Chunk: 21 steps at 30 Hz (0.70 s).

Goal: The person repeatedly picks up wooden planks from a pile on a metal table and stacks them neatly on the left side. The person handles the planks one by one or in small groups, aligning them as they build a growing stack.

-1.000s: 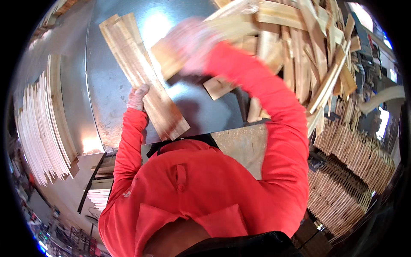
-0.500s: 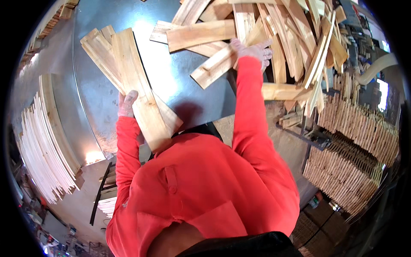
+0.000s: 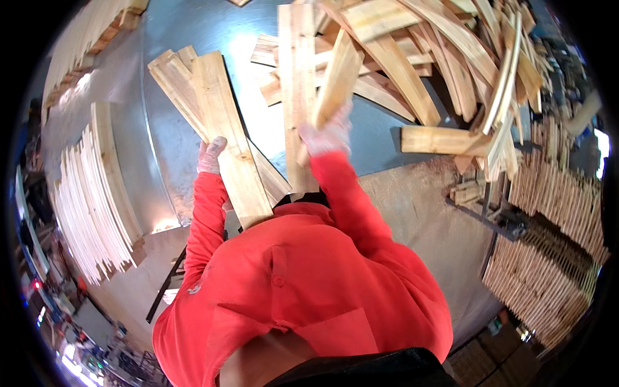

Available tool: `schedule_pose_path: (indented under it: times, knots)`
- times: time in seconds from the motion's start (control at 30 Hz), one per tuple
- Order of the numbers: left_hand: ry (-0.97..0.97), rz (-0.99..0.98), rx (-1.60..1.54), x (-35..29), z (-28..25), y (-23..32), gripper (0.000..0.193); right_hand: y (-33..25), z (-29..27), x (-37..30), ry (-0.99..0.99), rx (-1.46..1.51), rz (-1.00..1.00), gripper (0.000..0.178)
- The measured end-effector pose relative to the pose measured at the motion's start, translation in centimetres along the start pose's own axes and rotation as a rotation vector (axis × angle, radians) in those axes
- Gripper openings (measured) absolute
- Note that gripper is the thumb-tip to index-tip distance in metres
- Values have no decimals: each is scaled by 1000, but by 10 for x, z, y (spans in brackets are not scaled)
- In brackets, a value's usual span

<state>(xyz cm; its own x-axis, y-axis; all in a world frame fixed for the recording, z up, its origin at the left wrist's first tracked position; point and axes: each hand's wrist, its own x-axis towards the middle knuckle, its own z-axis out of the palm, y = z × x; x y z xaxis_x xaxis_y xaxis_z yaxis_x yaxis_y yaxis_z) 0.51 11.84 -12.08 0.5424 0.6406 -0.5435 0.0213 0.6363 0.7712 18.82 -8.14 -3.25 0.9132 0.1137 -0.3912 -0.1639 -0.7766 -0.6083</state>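
Observation:
My left hand (image 3: 211, 155), in a pale glove, is closed on the edge of several overlapping wooden boards. The uppermost board (image 3: 229, 129) slants down toward my chest, its thumb-side edge under my thumb. My gloved right hand (image 3: 329, 134), slightly blurred, is closed around a short board (image 3: 340, 77) that tilts up and away. Next to it a long upright-lying board (image 3: 296, 71) passes beside my thumb, its near end close to my chest. Whether the right hand grips this long board too is hard to see.
A loose heap of boards (image 3: 445, 64) covers the far right of the metal table (image 3: 258, 129), some overhanging its edge. Neat stacks of thin boards stand at left (image 3: 97, 193) and far left (image 3: 90, 39). Tall board stacks (image 3: 541, 277) stand on the right beyond a metal frame (image 3: 490, 219).
My right hand has come from the heap toward my chest and left, its spread fingers now closed on a board. A long board now lies in front of me. My left hand keeps its hold.

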Motion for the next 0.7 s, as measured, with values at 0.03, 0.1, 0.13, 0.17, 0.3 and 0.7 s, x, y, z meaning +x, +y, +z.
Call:
schedule_pose_path:
  times: [0.03,0.1,0.13,0.17,0.3,0.7]
  knots:
    - [9,-7,-6,-8,-6,3,55,4,-21,-21,-123,-2,-41,113]
    - [89,-50,-35,-26,-2,7,59,13,-39,-51,-325,-71,-182,106]
    - [104,-85,-75,-35,5,12,60,22,-35,-59,-410,-132,-287,102]
    - [113,-116,-119,-46,19,25,61,28,-31,-61,-489,-193,-396,99]
    - [11,-372,-456,-45,19,19,62,14,9,-76,-453,-353,-959,86]
    - [300,60,620,-5,-13,54,75,-10,-82,151,-39,-1014,-634,106]
